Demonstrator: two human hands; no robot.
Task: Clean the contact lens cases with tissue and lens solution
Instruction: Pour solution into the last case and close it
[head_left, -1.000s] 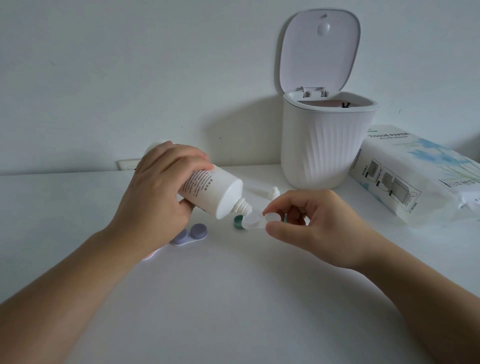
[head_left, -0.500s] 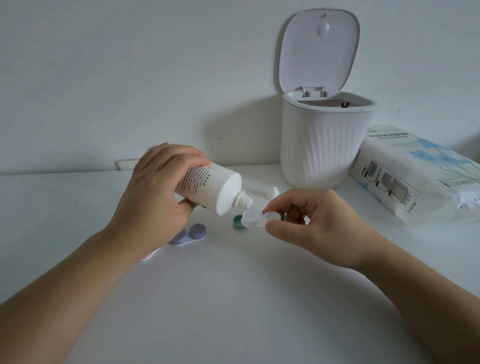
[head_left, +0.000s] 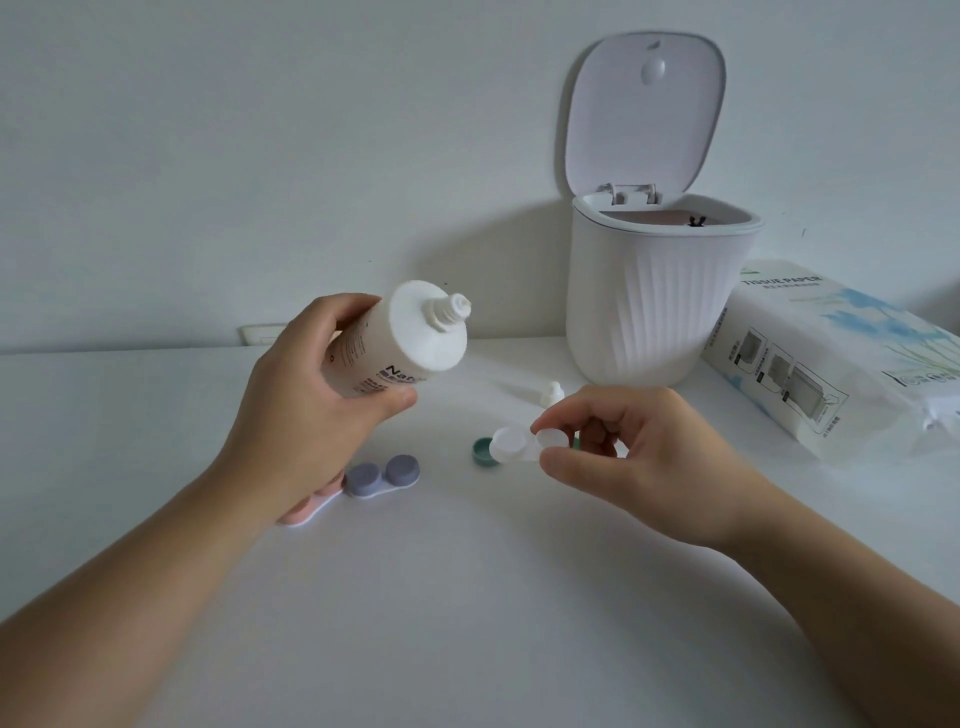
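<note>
Our left hand (head_left: 306, 410) grips the solution bottle (head_left: 395, 338), nozzle tilted up; our right hand (head_left: 639, 457) pinches the open white lens case (head_left: 519, 447) just above the counter (head_left: 467, 597). A green cap (head_left: 483, 451) lies touching that case's left end. Left of the cap sit a purple case (head_left: 382, 475) and a pink case (head_left: 311, 506). Behind stand the open bin (head_left: 654, 301) and tissue pack (head_left: 841, 358).

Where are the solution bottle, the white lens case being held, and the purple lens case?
solution bottle (head_left: 395, 345): head view, on its white shoulder below the nozzle.
white lens case (head_left: 511, 446): head view, on its open left cup.
purple lens case (head_left: 383, 475): head view, between its two caps.
</note>
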